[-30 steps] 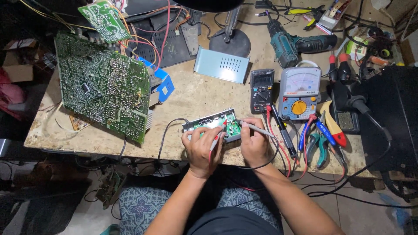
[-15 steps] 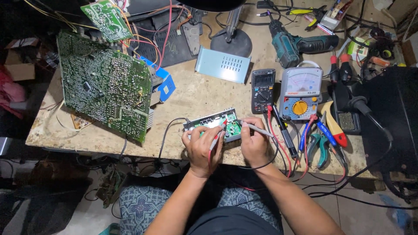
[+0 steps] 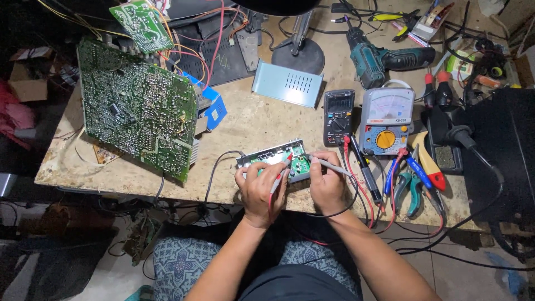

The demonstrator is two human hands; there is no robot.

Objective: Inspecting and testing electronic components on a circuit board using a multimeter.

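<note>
Overhead, looking down on a worn, speckled stone-look workbench (image 3: 262,120), w/ a seated person's two bare forearms reaching in from the bottom. Left hand (image 3: 261,188) is curled, fingers pinching a thin red test probe (image 3: 281,171) like a pen, tip angled onto a small green circuit board (image 3: 274,160) set in a shallow grey metal tray near the bench's front edge, centre. Right hand (image 3: 327,184) is likewise curled, pinching a slim grey-black probe (image 3: 330,164) whose tip meets the same board from the right. Both hands rest against the board's near side. Red and black leads loop off toward a dark digital multimeter (image 3: 338,117) and, just beside it, a pale analog meter (image 3: 386,121) w/ a yellow dial. At left a large green circuit board (image 3: 134,108) stands tilted, solder side showing, dense w/ shiny dots. Behind: a perforated light-blue metal cover (image 3: 288,85), a teal cordless drill (image 3: 384,59). Right of the meters: pliers (image 3: 409,187) w/ blue-green grips.
</note>
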